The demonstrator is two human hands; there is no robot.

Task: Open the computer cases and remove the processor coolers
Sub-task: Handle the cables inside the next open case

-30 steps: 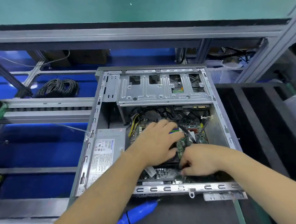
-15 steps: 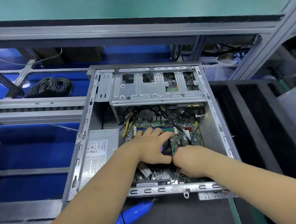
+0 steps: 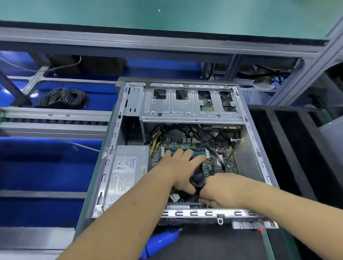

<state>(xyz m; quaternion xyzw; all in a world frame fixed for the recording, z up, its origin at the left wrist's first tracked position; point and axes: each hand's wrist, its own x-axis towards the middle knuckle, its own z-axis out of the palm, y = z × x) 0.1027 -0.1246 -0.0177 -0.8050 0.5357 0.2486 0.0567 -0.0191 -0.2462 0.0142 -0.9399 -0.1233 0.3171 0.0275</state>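
An open grey computer case (image 3: 115,145) lies on its side in front of me, its green motherboard (image 3: 215,165) exposed. A black processor cooler (image 3: 197,176) with a fan sits low on the board, mostly hidden between my hands. My left hand (image 3: 181,169) lies over its left and top side, fingers spread toward the memory slots, thumb curled at its near edge. My right hand (image 3: 220,189) is curled at the cooler's near right corner; what its fingers grip is hidden.
A silver power supply (image 3: 126,168) fills the case's left side, a drive cage (image 3: 187,104) its far end. A blue electric screwdriver (image 3: 159,243) lies on the black mat below the case. Black foam trays (image 3: 300,152) stand right; coiled black cables (image 3: 64,97) lie far left.
Both hands have shifted slightly toward me and closed in around the cooler; the fan now shows between them. The view has tilted a little.
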